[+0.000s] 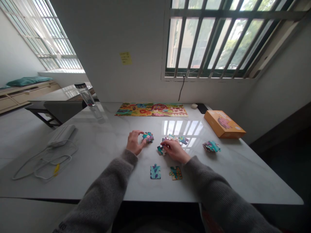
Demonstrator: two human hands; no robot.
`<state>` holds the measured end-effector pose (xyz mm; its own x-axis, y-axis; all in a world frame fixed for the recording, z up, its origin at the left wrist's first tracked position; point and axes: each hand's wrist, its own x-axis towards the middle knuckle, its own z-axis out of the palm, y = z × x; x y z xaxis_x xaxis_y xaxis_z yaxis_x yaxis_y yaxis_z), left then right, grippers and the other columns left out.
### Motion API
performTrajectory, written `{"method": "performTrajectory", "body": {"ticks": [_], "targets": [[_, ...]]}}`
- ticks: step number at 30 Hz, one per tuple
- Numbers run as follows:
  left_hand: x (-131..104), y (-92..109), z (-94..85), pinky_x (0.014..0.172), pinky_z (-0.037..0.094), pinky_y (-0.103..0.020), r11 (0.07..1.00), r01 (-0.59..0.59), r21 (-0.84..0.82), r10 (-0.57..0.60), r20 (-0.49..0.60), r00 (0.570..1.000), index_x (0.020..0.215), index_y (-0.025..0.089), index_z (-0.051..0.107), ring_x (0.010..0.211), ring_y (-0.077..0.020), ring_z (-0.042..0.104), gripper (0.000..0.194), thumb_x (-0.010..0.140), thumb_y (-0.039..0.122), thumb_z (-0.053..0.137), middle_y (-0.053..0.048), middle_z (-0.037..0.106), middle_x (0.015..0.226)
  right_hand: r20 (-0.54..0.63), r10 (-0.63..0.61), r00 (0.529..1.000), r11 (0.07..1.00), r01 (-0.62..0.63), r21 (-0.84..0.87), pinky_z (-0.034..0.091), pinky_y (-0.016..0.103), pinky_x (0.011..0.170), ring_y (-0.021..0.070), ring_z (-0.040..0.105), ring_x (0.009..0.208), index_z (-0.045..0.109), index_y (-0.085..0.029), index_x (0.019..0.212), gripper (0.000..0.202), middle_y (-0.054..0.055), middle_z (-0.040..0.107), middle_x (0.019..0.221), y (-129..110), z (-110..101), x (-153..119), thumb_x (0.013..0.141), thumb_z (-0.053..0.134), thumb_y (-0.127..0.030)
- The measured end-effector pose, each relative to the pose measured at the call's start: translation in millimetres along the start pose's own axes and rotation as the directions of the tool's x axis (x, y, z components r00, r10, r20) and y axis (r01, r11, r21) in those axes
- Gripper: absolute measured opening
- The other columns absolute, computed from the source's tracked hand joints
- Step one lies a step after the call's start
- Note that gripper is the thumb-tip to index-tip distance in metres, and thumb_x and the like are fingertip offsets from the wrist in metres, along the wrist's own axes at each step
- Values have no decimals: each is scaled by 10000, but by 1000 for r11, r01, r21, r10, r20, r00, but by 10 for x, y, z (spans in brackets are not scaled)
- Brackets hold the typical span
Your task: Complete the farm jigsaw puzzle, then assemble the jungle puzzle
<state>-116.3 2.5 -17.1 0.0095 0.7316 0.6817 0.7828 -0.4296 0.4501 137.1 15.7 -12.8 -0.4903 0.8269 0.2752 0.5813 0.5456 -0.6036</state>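
Left hand [133, 142]: thumb and fingers parted at small puzzle stack [148, 137]; can't tell if gripping.
Right hand [175, 150]: fingertips bunched at teal-white piece [160, 150]; can't tell if held.
Leaf-pattern piece [155, 172]: flat, nearer table's front edge.
Orange box [223, 124]: far right.

Note [125, 58] txt too sm.; R hand [175, 150] part-hides puzzle pcs [160, 149].

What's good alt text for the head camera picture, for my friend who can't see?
A person's left hand is at a small stack of jigsaw pieces, the right hand at a loose piece, on a shiny white table. Two single pieces lie nearer the person; another stack and an orange box sit right.
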Motion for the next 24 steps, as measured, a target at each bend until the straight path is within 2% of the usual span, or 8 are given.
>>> {"method": "performTrajectory", "body": {"ticks": [3, 6, 10, 13, 17, 20, 22, 24], "targets": [[-26, -120, 41, 924, 458, -457, 996, 35, 82, -39, 56, 998, 1076, 220, 600, 1000, -286, 566, 299, 796, 276, 685, -81, 635, 1080, 35, -22, 999, 988, 27, -153, 397, 398, 901, 229, 580, 954, 714, -227, 1048, 193, 52, 689, 919, -1, 15, -43, 932, 563, -198], [-43, -162, 73, 916, 464, -447, 997, 19, 72, -26, 93, 995, 1071, 217, 602, 1000, -281, 564, 291, 800, 272, 691, -77, 635, 1079, 49, -12, 999, 965, 24, -259, 386, 417, 914, 254, 555, 1014, 711, -230, 1061, 191, 79, 660, 1026, -54, 7, -63, 925, 578, -229], [-37, -171, 83, 897, 478, -428, 1000, -15, 5, 14, 120, 993, 1054, 209, 602, 945, -256, 572, 288, 790, 252, 707, -70, 630, 1042, 47, -17, 999, 950, 31, -310, 401, 415, 898, 262, 542, 1021, 688, -224, 1134, 237, 99, 613, 1075, -117, -9, -98, 923, 579, -230], [-27, -186, 76, 848, 495, -408, 999, 25, -44, -19, 139, 990, 1037, 202, 598, 875, -229, 567, 275, 787, 236, 707, -61, 626, 1008, 15, -56, 998, 957, 58, -283, 401, 410, 910, 264, 534, 1046, 665, -209, 1168, 260, 103, 609, 1084, -122, -1, -115, 923, 578, -221], [-19, -118, 37, 773, 512, -371, 989, 33, -145, -15, 123, 992, 1014, 200, 590, 861, -215, 561, 267, 781, 235, 716, -64, 603, 1013, -56, -84, 995, 985, 75, -157, 396, 410, 920, 242, 555, 1000, 656, -208, 1155, 253, 84, 623, 1034, -111, -6, -91, 923, 556, -191], [-49, 68, 12, 825, 514, -391, 967, -97, -235, 126, 115, 985, 996, 206, 596, 948, -234, 564, 230, 797, 225, 711, -75, 595, 1056, -116, -25, 993, 993, 38, 111, 439, 368, 851, 193, 579, 851, 588, -185, 1244, 304, 43, 625, 903, -112, -13, -49, 957, 501, -234], [-93, 216, 18, 910, 503, -420, 941, -167, -296, 219, 151, 964, 986, 213, 610, 1026, -248, 561, 201, 811, 218, 709, -78, 589, 1079, -103, 29, 994, 952, 3, 305, 463, 321, 758, 168, 579, 769, 520, -171, 1322, 375, 12, 608, 839, -115, -8, -26, 963, 489, -273], [-139, 332, 38, 949, 491, -434, 924, -207, -322, 281, 203, 938, 965, 222, 627, 1048, -251, 559, 164, 824, 226, 711, -76, 585, 1085, -67, 51, 996, 914, -20, 405, 461, 286, 688, 156, 583, 733, 533, -177, 1308, 372, -5, 600, 804, -115, -12, -10, 955, 490, -285]]}}
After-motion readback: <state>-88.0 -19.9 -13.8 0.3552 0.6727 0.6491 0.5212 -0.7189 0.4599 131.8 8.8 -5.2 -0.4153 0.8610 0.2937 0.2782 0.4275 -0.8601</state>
